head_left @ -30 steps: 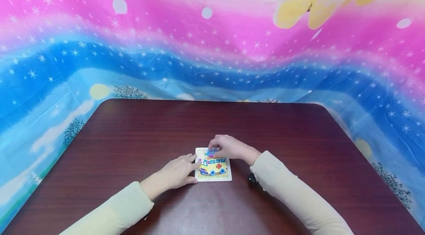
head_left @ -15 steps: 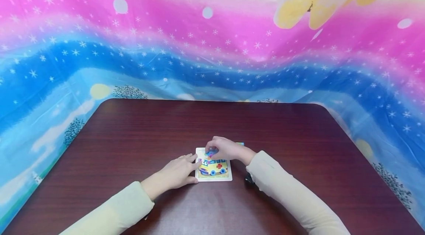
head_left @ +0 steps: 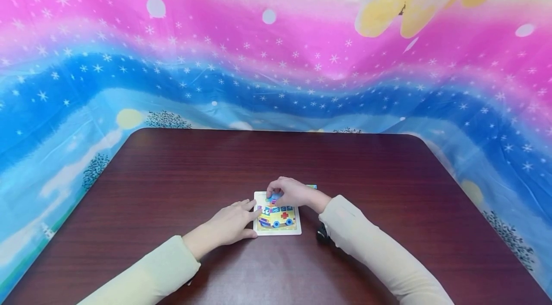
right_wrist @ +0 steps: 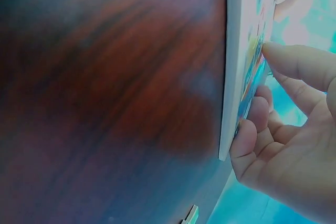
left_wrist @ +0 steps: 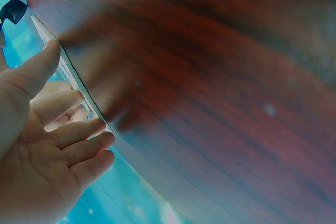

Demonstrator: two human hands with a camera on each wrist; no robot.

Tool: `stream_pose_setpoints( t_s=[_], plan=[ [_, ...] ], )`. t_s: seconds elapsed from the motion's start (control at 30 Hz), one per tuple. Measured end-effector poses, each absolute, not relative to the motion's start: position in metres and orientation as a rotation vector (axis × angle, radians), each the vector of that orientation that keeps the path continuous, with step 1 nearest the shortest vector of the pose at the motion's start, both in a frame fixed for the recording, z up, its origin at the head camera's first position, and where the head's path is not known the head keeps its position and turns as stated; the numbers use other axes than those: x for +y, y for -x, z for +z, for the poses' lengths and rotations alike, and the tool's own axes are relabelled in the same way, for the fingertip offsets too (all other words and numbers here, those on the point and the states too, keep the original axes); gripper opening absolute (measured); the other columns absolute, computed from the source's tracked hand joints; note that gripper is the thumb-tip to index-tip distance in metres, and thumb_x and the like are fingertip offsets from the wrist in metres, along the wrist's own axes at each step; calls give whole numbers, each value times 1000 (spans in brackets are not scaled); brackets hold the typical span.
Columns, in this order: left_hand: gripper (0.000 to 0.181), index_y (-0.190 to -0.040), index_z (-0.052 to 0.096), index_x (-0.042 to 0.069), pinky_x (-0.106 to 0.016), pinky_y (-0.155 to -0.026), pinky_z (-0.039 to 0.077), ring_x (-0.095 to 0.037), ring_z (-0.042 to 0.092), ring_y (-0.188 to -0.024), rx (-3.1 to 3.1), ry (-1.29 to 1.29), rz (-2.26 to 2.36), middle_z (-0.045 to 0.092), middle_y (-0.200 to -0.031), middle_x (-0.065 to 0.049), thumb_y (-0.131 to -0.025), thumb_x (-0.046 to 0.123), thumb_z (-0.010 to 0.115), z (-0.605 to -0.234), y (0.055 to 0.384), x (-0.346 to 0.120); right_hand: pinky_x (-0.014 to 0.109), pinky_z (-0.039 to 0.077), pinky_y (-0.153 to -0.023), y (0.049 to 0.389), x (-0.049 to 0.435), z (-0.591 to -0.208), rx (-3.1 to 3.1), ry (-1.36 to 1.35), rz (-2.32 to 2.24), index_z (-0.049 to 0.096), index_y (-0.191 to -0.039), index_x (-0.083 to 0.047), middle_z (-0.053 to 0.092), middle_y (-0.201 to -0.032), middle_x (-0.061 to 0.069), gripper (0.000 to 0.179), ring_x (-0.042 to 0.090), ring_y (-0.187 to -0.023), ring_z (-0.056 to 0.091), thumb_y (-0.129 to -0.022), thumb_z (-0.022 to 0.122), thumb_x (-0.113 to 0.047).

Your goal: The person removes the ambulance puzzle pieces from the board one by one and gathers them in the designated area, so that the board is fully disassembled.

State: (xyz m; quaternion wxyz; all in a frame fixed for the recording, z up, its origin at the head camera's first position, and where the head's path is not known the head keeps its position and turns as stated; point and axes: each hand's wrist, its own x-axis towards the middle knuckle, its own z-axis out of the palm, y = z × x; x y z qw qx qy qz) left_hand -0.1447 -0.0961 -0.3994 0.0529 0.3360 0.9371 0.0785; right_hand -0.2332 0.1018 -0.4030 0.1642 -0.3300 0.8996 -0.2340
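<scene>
In the head view a small framed jigsaw puzzle (head_left: pixel 278 232) lies flat on the table, showing a yellow ambulance with a red cross. My left hand (head_left: pixel 228 223) rests at its left border, fingers extended; one finger reaches over the picture and the thumb touches the lower corner. Over the upper part, my right hand (head_left: pixel 295 192) has thumb and fingers bent about a blue-and-pink puzzle piece (head_left: pixel 274 198), close on the picture. That hand hides the puzzle's upper right. The right wrist view shows its thumb and fingertips right at the picture surface.
Beyond the right wrist lies another small puzzle piece (head_left: pixel 312 186), partly hidden by the hand. The dark wooden table (head_left: pixel 207 161) meets a colourful printed cloth (head_left: pixel 276 80) at its far edge. A black object (head_left: pixel 322 234) shows under the right cuff.
My right hand has shifted slightly left over the puzzle, bringing the loose piece behind its wrist into sight. My left hand stays in place.
</scene>
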Motion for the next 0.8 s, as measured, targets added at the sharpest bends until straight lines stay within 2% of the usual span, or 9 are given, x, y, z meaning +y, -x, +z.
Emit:
stream_pose_setpoints(
  t_s=[0.23, 0.5, 0.67, 0.8],
  plan=[
    [52, -123, 58, 3, -43, -98, 37, -36, 44, -121, 2849, -1020, 241, 48, -130, -22, -82, 34, 68, -400, 145, -96, 27, 43, -70, 236, 103, -402, 2542, 834, -761, 55, -102, -7, 51, -84, 1, 27, 15, -76, 48, -79, 69, -2],
    [52, -123, 59, 3, -44, -97, 38, -36, 44, -120, 2854, -1006, 242, 47, -131, -21, -82, 34, 68, -399, 144, -96, 25, 43, -64, 236, 106, -402, 2517, 737, -806, 62, -92, -7, 53, -75, 0, 11, 14, -71, 49, -82, 66, -4],
    [52, -123, 59, 3, -44, -96, 39, -36, 44, -120, 2859, -1002, 240, 48, -131, -21, -82, 34, 69, -398, 143, -96, 25, 42, -65, 237, 107, -401, 2585, 755, -741, 64, -89, -9, 53, -74, -2, 11, 13, -71, 49, -80, 68, -5],
    [52, -123, 59, 3, -44, -96, 39, -36, 44, -120, 2858, -1002, 241, 48, -131, -21, -82, 33, 69, -398, 143, -96, 25, 44, -66, 235, 106, -400, 2594, 840, -698, 67, -94, -12, 55, -79, -3, 13, 13, -74, 49, -82, 68, -6]
  ],
)
